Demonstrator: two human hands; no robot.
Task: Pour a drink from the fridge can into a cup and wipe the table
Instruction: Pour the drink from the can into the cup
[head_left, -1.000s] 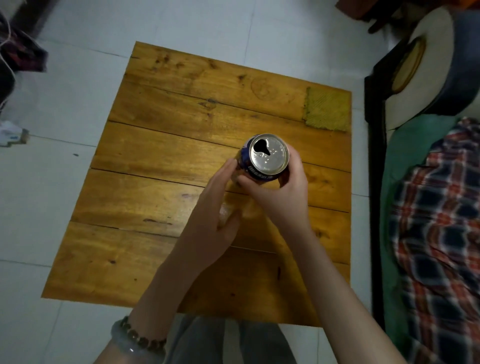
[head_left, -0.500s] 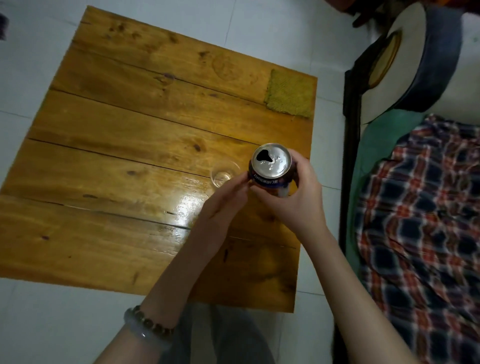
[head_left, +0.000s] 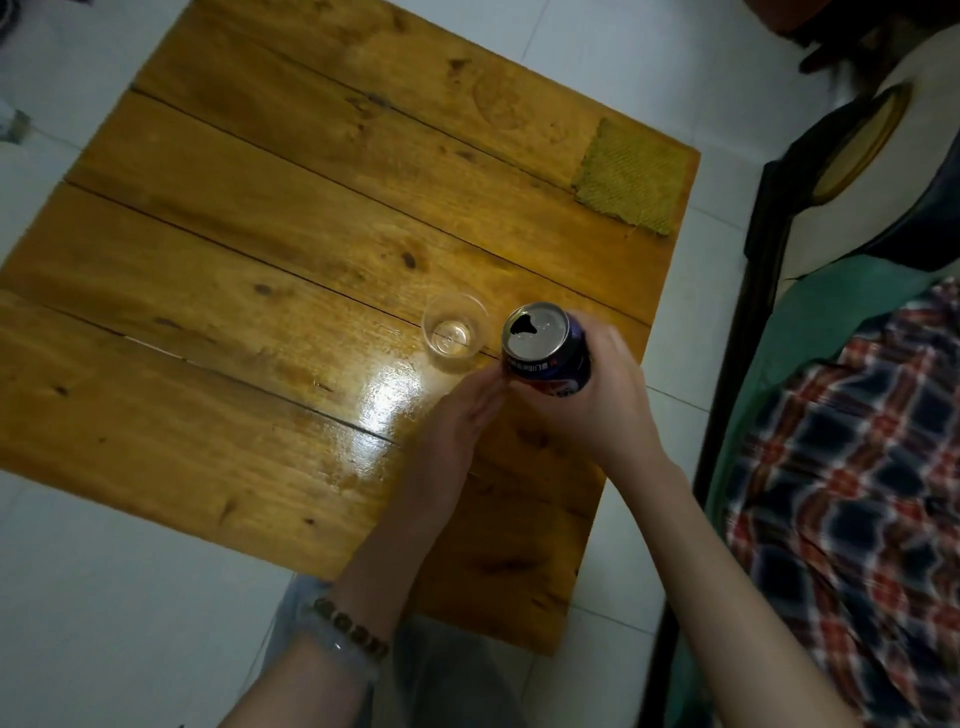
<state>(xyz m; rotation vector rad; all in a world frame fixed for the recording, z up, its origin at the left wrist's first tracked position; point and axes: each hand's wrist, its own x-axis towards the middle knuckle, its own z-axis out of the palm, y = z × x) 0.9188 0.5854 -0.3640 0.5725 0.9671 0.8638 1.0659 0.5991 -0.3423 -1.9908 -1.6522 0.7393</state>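
A blue drink can (head_left: 540, 345) with its silver top opened is held above the wooden table (head_left: 260, 249), tilted a little to the left. My right hand (head_left: 597, 395) is wrapped around the can's right side. My left hand (head_left: 457, 426) sits just below and left of the can, fingers extended, fingertips at the can's lower edge. A clear plastic cup (head_left: 456, 331) stands upright on the table just left of the can and looks empty. A yellow-green cloth (head_left: 631, 183) lies flat at the table's far right corner.
A bed with a plaid blanket (head_left: 852, 493) and a dark frame (head_left: 727, 364) runs along the table's right side. White tiled floor (head_left: 104, 597) surrounds the table. My knees in grey trousers (head_left: 441, 670) are below the near edge.
The view has shifted, and the cup, hidden behind my left hand a second ago, now shows in full. The can has tipped slightly toward the cup. My left hand has slid below the can.
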